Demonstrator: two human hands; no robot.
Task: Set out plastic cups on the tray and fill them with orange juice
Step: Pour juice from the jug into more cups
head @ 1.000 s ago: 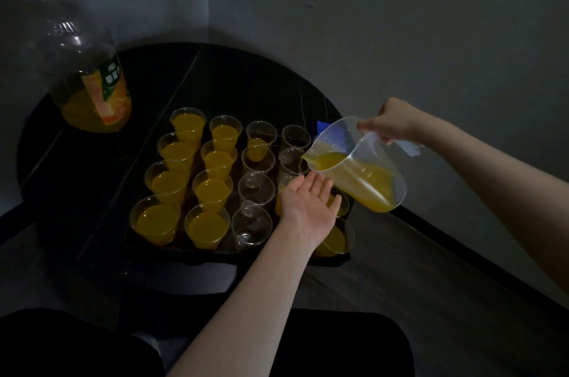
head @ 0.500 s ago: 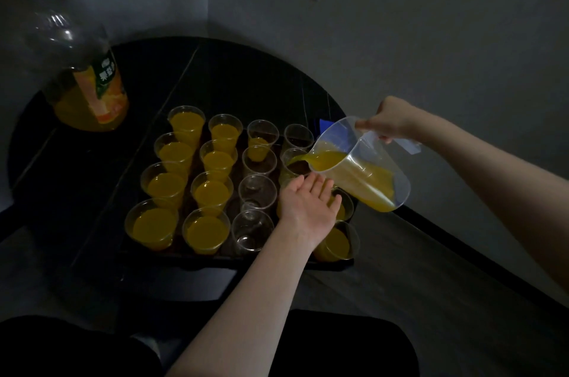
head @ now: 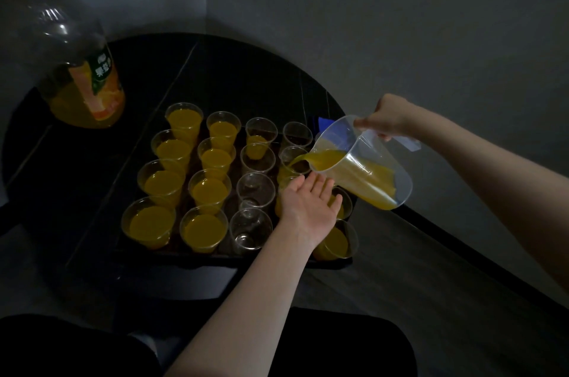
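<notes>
Several clear plastic cups stand in rows on a dark tray [head: 197, 259]. The two left columns hold orange juice, for example one cup [head: 149, 222] at the front left. In the third column three cups [head: 250, 230] are empty. My right hand [head: 386, 116] grips the handle of a clear jug [head: 363, 164], tilted left, and juice streams from its spout into a cup [head: 294, 161] in the right column. My left hand [head: 309, 204] lies flat with straight fingers over the right column's cups, just below the jug.
A large juice bottle [head: 80, 78] with an orange label stands at the back left on the round black table [head: 231, 75]. Grey walls meet in a corner behind. The floor lies to the right, and my dark-clothed legs show at the bottom.
The jug has tipped further and juice now flows from its spout into the right-column cup. My left hand has stayed over the cups.
</notes>
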